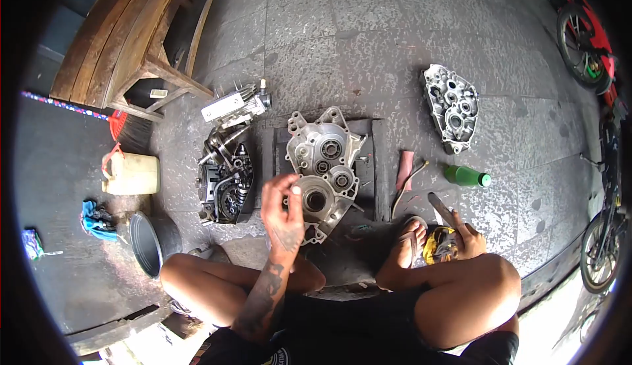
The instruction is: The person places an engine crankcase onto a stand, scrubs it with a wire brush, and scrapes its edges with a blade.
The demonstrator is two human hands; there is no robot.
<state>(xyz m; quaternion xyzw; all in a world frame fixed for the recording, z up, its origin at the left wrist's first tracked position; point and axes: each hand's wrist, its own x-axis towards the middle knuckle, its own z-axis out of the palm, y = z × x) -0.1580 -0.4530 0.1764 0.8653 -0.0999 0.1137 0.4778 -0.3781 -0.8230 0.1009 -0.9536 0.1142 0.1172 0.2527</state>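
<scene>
The crankcase half point(322, 134) lies open side up on a dark frame point(381, 174), probably to hold it level off the floor point(395, 49); the hands are apart, the left hand point(283, 213) raised at its near edge, its grip unclear; the right hand point(471, 241) grips a flat tool point(440, 207), seemingly parked aside for access.

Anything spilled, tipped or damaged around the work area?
Nothing looks plainly tipped or broken. The floor is blotchy, with dark spots right of the green bottle; whether spill, stain or wear, I can't tell.
</scene>
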